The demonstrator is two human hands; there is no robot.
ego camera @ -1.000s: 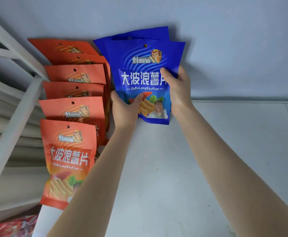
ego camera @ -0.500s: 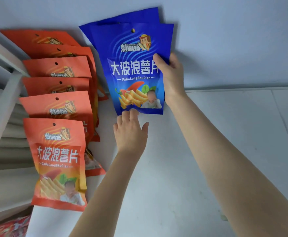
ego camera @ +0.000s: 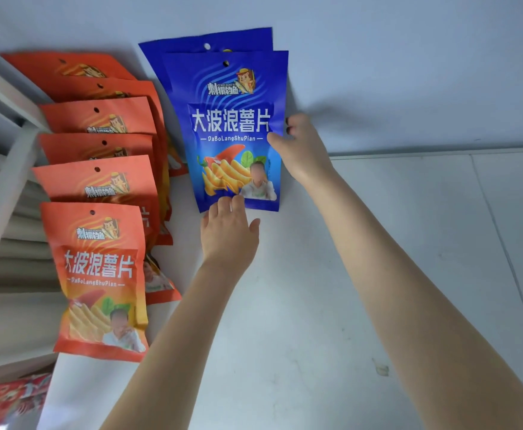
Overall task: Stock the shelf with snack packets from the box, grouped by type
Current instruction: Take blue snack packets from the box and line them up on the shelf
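Head camera: A front blue packet (ego camera: 232, 131) of snacks stands upright at the back of a white shelf (ego camera: 316, 305), with its long axis running from the shelf surface up the pale wall (ego camera: 409, 72), its hang-hole end on top and its printed face turned to the viewer. A rear blue packet (ego camera: 210, 41) stands directly behind it, the same way up, with only its top strip and left edge showing. The right hand (ego camera: 300, 150) pinches the front packet's right edge, thumb on the face and fingers (ego camera: 289, 125) curled behind. The left hand (ego camera: 229, 231) lies just below, its fingers held together with their tips touching the packet's bottom edge and the thumb spread aside. Just left of the blue pair, a row of orange packets (ego camera: 98, 274) stands one behind the other, also upright and facing forward, beside a white frame post (ego camera: 5, 197). Red packets (ego camera: 5, 395) show at the lower left corner, below the shelf.
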